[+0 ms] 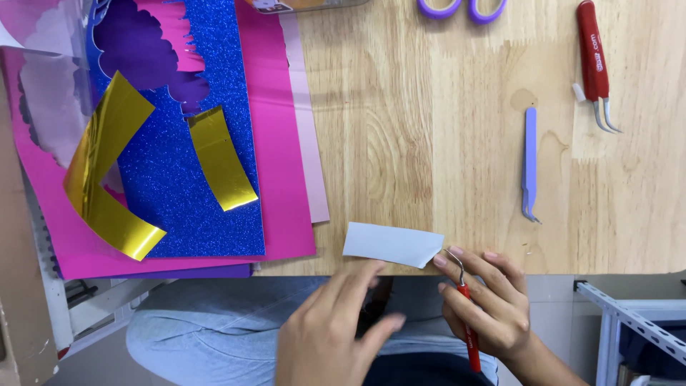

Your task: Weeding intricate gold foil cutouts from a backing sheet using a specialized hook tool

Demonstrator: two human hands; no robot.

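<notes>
A small pale blue-white paper strip (391, 244) lies at the near edge of the wooden table (429, 143). My right hand (486, 300) grips a red-handled hook tool (466, 314), its metal tip touching the strip's right corner; my fingertips pinch that corner too. My left hand (329, 329) hovers just below the strip with fingers apart, blurred, holding nothing that I can see.
Pink sheets (282, 179), a blue glitter sheet (179, 186) and gold foil pieces (218, 157) lie at left. Purple tweezers (529, 164), red-handled tweezers (593, 64) and purple scissor handles (461, 8) rest farther back. A metal frame (629, 322) stands at lower right.
</notes>
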